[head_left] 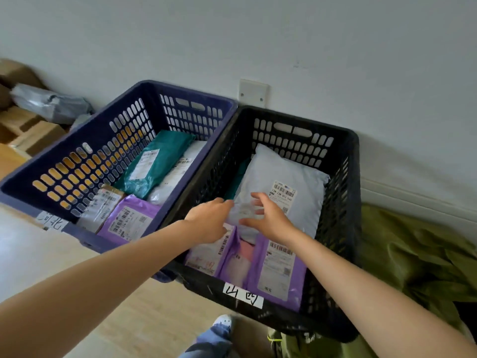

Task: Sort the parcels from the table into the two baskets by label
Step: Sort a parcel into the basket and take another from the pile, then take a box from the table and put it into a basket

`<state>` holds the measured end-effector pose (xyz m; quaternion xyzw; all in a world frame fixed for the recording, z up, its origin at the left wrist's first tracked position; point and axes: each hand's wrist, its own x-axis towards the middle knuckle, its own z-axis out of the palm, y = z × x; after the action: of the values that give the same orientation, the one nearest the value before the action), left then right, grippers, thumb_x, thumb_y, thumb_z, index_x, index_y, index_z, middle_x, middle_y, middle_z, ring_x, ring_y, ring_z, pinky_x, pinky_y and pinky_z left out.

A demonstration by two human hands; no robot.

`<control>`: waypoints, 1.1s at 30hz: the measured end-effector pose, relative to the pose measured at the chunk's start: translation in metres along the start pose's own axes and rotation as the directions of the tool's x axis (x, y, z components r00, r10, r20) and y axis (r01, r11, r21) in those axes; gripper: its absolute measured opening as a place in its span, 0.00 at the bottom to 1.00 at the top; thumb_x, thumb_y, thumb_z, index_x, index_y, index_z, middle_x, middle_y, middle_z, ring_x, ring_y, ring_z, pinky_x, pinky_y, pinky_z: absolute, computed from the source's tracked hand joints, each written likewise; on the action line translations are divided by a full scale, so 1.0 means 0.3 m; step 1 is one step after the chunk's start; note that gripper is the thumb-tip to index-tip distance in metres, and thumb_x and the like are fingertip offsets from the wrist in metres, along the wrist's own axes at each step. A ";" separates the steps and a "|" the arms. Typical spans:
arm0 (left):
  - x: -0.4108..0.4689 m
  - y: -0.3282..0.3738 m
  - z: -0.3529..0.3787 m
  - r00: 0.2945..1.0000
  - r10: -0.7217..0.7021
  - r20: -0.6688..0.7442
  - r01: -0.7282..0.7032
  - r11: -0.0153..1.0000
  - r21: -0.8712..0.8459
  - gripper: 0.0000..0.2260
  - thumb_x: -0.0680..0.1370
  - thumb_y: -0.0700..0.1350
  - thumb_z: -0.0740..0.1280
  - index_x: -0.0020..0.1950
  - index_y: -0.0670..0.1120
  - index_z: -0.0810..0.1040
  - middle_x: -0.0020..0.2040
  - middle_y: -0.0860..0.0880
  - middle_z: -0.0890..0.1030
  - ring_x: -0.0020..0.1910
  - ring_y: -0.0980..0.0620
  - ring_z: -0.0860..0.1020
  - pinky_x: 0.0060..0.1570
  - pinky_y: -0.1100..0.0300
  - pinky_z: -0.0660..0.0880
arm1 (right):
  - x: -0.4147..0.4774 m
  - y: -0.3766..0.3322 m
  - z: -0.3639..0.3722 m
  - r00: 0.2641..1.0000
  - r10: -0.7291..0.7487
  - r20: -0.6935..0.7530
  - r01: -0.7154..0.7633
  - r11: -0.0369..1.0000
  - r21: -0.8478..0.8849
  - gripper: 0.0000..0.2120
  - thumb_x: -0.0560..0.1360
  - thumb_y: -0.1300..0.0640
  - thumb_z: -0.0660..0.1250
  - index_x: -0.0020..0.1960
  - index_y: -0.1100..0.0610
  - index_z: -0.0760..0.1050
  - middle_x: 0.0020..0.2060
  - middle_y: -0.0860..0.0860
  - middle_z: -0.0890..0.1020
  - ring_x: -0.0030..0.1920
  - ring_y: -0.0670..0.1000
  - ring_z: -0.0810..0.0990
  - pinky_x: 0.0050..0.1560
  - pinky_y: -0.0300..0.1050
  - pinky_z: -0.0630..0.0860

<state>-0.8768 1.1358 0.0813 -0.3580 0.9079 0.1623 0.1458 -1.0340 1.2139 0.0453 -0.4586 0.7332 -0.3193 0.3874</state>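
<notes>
1. The grey parcel [278, 166] lies label up in the black basket [346, 202], just beyond the purple parcels [281, 270] at its near wall.
2. The right hand [268, 218] is over its near edge, fingers spread. The left hand [209, 220] reaches its left corner; I cannot tell if it grips.
3. Best let it settle flat, label showing, then lift both hands straight out.
4. The blue basket [51, 161] stands touching on the left, holding more parcels.
5. Pale wood floor [154, 319] shows in front, a white wall [258, 34] behind, green cloth [413, 267] to the right, boxes [25, 130] far left.
</notes>
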 end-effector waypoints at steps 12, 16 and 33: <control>-0.251 -0.158 -0.249 0.865 -0.197 -0.462 0.077 0.961 -0.266 0.24 0.81 0.47 0.63 0.76 0.52 0.62 0.74 0.51 0.66 0.69 0.49 0.69 0.64 0.54 0.70 | 0.082 -0.308 0.022 0.961 -0.248 -0.119 0.268 0.941 0.207 0.20 0.77 0.55 0.69 0.67 0.53 0.70 0.61 0.52 0.76 0.56 0.49 0.79 0.52 0.41 0.75; -0.348 -0.313 -0.301 0.796 -0.311 -0.520 0.146 0.931 -0.333 0.24 0.81 0.46 0.64 0.76 0.52 0.63 0.74 0.52 0.66 0.67 0.52 0.72 0.62 0.59 0.69 | 0.126 -0.454 0.129 0.943 -0.319 -0.099 0.333 0.922 0.199 0.18 0.78 0.59 0.66 0.67 0.57 0.70 0.59 0.53 0.77 0.53 0.50 0.78 0.54 0.45 0.76; -0.686 -1.345 -0.328 0.722 -0.464 -0.513 0.196 0.849 -0.491 0.20 0.80 0.45 0.64 0.73 0.51 0.68 0.71 0.49 0.70 0.67 0.49 0.70 0.60 0.58 0.71 | 0.361 -1.127 0.992 0.948 -0.303 -0.097 0.318 0.915 0.249 0.13 0.78 0.62 0.65 0.62 0.56 0.73 0.56 0.54 0.78 0.51 0.47 0.78 0.58 0.49 0.78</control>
<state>-0.4659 0.9418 0.1720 -0.5724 0.7701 0.1909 -0.2072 -0.6643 0.9537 0.1462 -0.5050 0.6132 -0.4832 0.3681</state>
